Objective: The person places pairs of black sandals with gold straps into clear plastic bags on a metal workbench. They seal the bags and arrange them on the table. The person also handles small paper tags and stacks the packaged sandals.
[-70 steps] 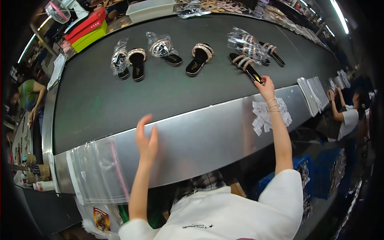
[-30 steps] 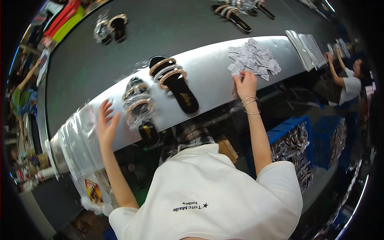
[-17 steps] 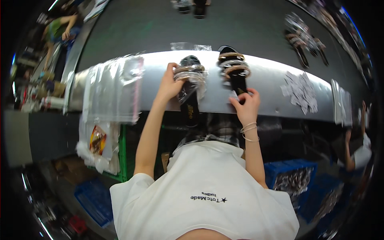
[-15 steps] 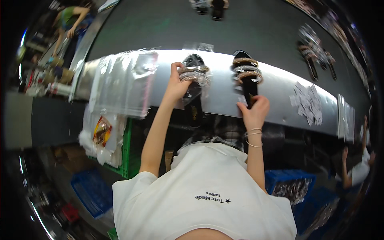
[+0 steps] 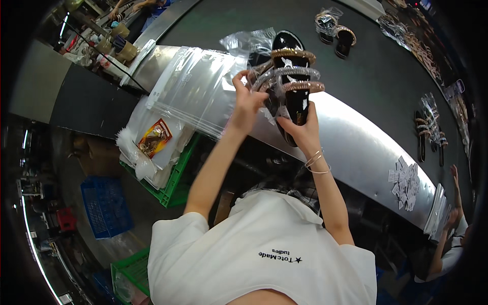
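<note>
My right hand [image 5: 304, 129] grips a black sandal [image 5: 296, 104] by its heel end. Gold, silver and rose-coloured glittering straps cross this sandal, and its toe points away from me. Close beside it on the left is a second black sandal [image 5: 273, 100] with clear plastic film [image 5: 245, 41] around it, partly hidden by the first one. My left hand [image 5: 247, 105] has its thumb and fingers closed at the strap area of that wrapped sandal. Both sandals are held over the metal ledge [image 5: 345, 129], overlapping each other.
Clear plastic bags [image 5: 195, 84] lie on the ledge at left, and paper slips [image 5: 405, 185] at right. More sandals [image 5: 344, 43] rest on the dark belt [image 5: 229, 23]. A green crate [image 5: 175, 193] and a blue crate [image 5: 107, 208] stand below left. At right, a co-worker's arm [image 5: 456, 198] reaches in.
The right-hand sandal has come across to the left and now overlaps the wrapped one. Before, the two lay apart on the ledge. The whole view has also turned.
</note>
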{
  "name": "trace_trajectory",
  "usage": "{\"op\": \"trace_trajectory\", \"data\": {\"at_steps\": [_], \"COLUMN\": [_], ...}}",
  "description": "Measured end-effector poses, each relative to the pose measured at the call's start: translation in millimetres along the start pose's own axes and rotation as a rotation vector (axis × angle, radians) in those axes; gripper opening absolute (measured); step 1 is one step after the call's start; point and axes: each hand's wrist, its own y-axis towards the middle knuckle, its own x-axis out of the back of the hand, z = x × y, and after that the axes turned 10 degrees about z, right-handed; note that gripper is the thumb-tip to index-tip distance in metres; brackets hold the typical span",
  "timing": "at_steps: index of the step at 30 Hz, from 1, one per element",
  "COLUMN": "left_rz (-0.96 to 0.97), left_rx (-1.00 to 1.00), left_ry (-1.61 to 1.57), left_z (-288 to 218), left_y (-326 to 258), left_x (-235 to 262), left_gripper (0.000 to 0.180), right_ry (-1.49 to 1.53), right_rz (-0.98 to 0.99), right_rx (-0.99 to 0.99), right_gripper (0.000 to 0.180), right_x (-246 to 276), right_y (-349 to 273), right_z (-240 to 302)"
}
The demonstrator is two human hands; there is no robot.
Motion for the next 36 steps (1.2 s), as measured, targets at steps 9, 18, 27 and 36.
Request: {"op": "trace_trajectory", "data": {"at_steps": [9, 18, 27, 36], "left_rz": [0.036, 0.226, 0.386, 0.550], "left_rx": [-0.139, -0.369, -0.083, -0.348], "left_ry": [1.502, 1.292, 1.021, 0.747], "left_z": [29.7, -73.7, -90.4, -19.2], "left_y": [16.0, 37.3, 21.3, 32.5], "left_x": [183.8, 125.7, 58.7, -8.1], "left_gripper": [0.024, 0.015, 0.012, 0.010], "right_ry": [-0.757, -0.036, -0.050, -0.059], "right_rz": [0.408, 0.568, 0.271, 0.070], "right_rx": [-0.248, -0.159, -0.131, -0.023], "right_gripper": [0.067, 0.056, 0.058, 0.065], "right_x": [11.8, -13.7, -19.3, 28.5], "right_y": [26.5, 18.0, 19.5, -8.0], "right_z": [-15.3, -10.1, -8.9, -21.0]}}
